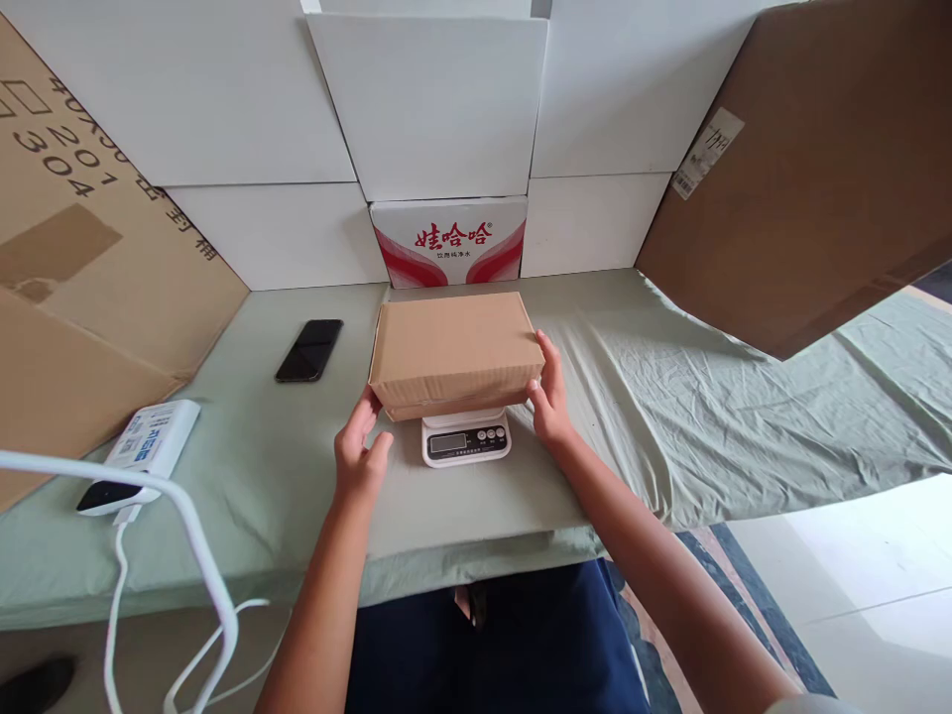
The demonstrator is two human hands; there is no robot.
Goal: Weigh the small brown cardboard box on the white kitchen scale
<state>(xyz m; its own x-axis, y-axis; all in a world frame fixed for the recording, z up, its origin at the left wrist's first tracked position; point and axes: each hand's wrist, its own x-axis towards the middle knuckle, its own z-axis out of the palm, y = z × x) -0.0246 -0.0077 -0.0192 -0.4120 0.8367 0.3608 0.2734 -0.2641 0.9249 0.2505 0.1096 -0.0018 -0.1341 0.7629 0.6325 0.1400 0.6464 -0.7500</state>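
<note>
A closed brown cardboard box (pixel 457 337) sits on or just over a small white kitchen scale (pixel 467 448), hiding the scale's platform. The scale's display and round buttons show in front of the box. My left hand (pixel 361 441) has its fingers against the box's left front corner, with the thumb held off it. On the other side, my right hand (pixel 548 397) grips the right front corner, thumb on the front face and fingers along the side. Whether the box rests its weight on the scale I cannot tell.
A black phone (pixel 310 350) lies left of the box. A white power bank (pixel 141 456) with a white cable (pixel 200 535) is further left. Large cartons (pixel 803 178) stand at both sides, and white boxes (pixel 438 109) form a wall behind. Green cloth (pixel 476 516) covers the table.
</note>
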